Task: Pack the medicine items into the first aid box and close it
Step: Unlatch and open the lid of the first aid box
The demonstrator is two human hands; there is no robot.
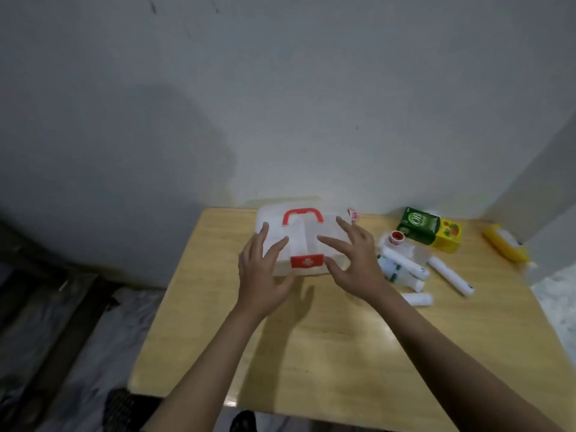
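On the wooden worktop [311, 338], the left hand [261, 275] rests spread-fingered on the closed first aid box [274, 222] at 11 o'clock. The right hand [352, 260], its grip slack and empty, hovers over the lid. White tubes [448, 275] lie at 3 o'clock, beneath a green carton [419, 226] marked "OB".

"OB" on green carton [419, 225], white cross, apparently, on red latch [307, 261]

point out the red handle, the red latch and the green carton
red handle [302, 212]: head view, middle of its top bar
red latch [306, 261]: head view, on its white cross
green carton [419, 226]: head view, its green top face
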